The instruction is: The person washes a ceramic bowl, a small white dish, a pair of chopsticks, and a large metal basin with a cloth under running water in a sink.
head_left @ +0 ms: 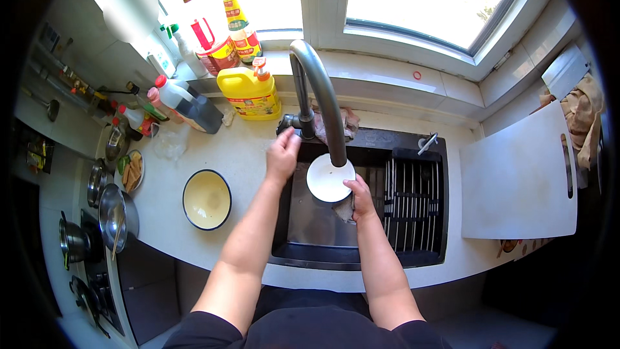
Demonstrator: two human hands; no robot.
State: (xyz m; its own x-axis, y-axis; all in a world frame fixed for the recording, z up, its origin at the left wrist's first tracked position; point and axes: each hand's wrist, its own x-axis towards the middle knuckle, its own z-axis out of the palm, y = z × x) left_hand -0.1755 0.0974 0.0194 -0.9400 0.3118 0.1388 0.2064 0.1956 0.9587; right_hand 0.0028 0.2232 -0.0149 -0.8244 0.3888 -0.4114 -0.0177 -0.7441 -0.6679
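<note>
Over the dark sink (323, 253), my right hand (363, 199) holds a small white bowl (328, 184) by its right rim, thumb on the edge. A greyish cloth (344, 209) shows under the bowl, beside that hand's fingers. The bowl sits right below the spout of the grey gooseneck faucet (330, 106); whether water is running I cannot make out. My left hand (283, 154) reaches up to the faucet's base, its fingers closed at the dark faucet handle (287, 123). The hand partly hides the handle.
A cream enamel bowl (206, 200) stands left of the sink. Bottles and a yellow jug (250, 94) line the back left. A slatted drying rack (413, 203) fills the sink's right side. Farther right stands a white cutting board (520, 174). A pink cloth (345, 123) lies behind the faucet.
</note>
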